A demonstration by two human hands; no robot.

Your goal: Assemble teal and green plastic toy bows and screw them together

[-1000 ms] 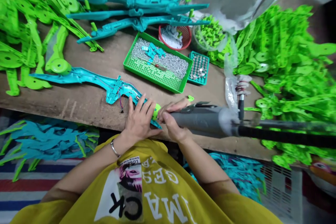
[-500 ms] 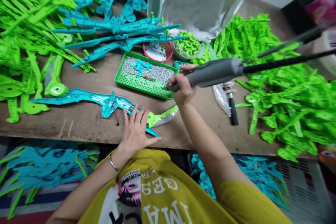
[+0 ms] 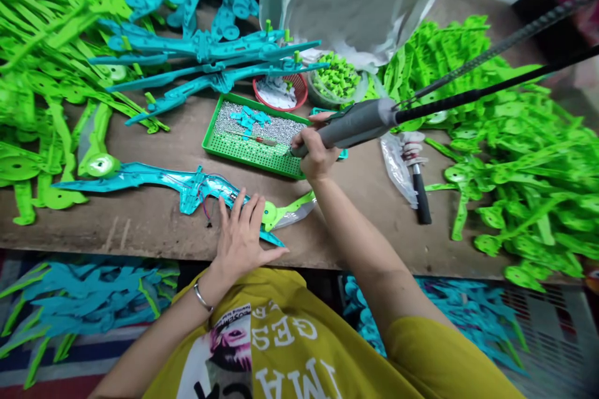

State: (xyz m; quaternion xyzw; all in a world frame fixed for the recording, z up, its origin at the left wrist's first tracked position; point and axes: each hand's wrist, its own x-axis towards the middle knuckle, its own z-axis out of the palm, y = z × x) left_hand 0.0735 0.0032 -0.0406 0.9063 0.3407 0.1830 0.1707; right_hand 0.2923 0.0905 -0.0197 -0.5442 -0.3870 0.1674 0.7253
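Driver (image 3: 360,121) wrapped in my right hand (image 3: 317,151), on my feed I see its tip over the near right corner of the tray (image 3: 248,157). My left hand (image 3: 241,230) — palm down, spread flat, clasping nothing — rests on the right end of the frame (image 3: 189,193), beside a green limb (image 3: 272,215). The frame lies near the front edge of the surface (image 3: 163,144).

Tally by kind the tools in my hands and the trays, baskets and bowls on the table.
Tool: 1, the grey power tool in the right hand
Trays: 2, the green tray and the teal tray, mostly hidden
Basket: 1, the red basket
Bowl: 1, the clear bowl
Total: 5
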